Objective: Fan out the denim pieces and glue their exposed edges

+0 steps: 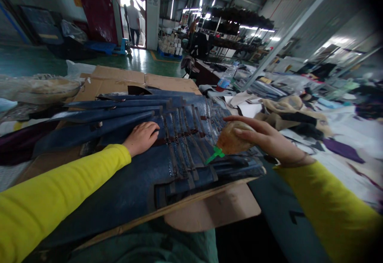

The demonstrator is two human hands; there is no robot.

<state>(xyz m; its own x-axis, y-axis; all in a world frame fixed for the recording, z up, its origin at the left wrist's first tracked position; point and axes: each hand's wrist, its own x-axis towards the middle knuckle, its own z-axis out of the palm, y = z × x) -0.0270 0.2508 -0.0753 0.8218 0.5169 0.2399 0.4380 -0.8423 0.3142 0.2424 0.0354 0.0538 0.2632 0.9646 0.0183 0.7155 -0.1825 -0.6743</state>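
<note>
My right hand [266,139] is wrapped round a squeeze bottle [235,138], brownish and stained, tipped so that its green nozzle points down to the left. Beneath the nozzle lie overlapping dark blue pieces [140,171] that look like leather, fanned out with their edges in a row. Wet, shiny lines of what looks like glue [181,141] run along several of those edges. My left hand [141,138] rests palm down on the pieces, left of the shiny strips, with nothing in it. Whether the nozzle tip touches a piece I cannot tell.
Flattened cardboard [119,75] lies under the blue pieces on the work surface. A plastic bottle [227,77] stands behind, to the right. Fabric scraps [287,107] heap up on the right, and plastic-wrapped items [38,89] on the left. A person [133,21] is in the far doorway.
</note>
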